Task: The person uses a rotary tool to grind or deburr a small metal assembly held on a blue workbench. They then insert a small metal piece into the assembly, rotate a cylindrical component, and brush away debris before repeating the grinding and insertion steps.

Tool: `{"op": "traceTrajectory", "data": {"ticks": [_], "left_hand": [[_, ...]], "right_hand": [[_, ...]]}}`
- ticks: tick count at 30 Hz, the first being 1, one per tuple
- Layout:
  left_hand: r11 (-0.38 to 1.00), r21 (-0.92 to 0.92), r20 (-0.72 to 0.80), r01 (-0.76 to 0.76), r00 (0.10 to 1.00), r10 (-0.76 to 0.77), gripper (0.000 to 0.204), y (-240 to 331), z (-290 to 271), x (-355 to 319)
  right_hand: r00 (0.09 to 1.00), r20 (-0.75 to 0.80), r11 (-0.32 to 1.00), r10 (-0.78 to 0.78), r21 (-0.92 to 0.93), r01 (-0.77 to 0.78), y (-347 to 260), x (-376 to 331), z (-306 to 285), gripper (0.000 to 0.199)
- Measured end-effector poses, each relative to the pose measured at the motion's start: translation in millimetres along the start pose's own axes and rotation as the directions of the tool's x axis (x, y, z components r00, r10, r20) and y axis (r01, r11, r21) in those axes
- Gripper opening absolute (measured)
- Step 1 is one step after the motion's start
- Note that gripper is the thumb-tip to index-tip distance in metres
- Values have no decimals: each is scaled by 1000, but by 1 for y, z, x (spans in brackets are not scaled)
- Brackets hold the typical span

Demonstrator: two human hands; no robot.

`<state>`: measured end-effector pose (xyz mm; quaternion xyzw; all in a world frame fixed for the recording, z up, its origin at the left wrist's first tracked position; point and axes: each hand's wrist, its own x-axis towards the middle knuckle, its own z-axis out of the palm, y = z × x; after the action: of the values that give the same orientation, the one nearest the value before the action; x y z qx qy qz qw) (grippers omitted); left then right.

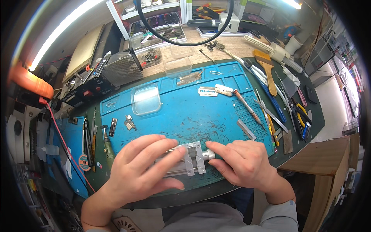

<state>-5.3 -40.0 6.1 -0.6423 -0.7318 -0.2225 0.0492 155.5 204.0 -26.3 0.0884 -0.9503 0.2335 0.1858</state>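
Observation:
A silver metal clamp (190, 170) with a pair of jaws and guide rods lies at the near edge of the blue work mat (174, 112). My left hand (145, 166) spreads over its left part, an index fingertip by the jaws and the thumb apart on the near side. A small dark grey piece (192, 152) shows between the jaws. To the right, my right hand (241, 160) has thumb and index finger about the clamp's round knob (208, 155), its other fingers curled in. My left hand covers much of the clamp's left body.
A clear plastic tray (146, 99) and small metal parts (130, 122) lie beyond my left hand. Right of centre are a screwdriver (247, 106), razor blades (207, 91) and a wooden brush (266, 69). A green pen-shaped tool (108, 143) lies left. A black ring (185, 43) hangs at the top.

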Motion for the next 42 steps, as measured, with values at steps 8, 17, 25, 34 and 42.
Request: {"op": "traceTrajectory", "data": {"ticks": [8,17,25,34,42], "left_hand": [[1000,24,4,-8,1000,8,62,-2,4,1],[999,23,65,-28,998,26,65,2,6,-1],[999,35,88,-14,996,11,70,2,6,-2],[1000,20,115,6,993,-8,72,5,5,0],[1000,20,126,-3,992,1,73,4,8,-1]], "right_hand": [[1000,-8,1000,-7,-11,6,0,-1,1,33],[1000,-21,1000,-8,-9,8,0,-1,1,31],[1000,-25,1000,-4,0,4,1,-1,2,31],[1000,-26,1000,1,6,-1,1,-2,3,32],[1000,-21,999,0,33,1,2,-3,3,35]]}}
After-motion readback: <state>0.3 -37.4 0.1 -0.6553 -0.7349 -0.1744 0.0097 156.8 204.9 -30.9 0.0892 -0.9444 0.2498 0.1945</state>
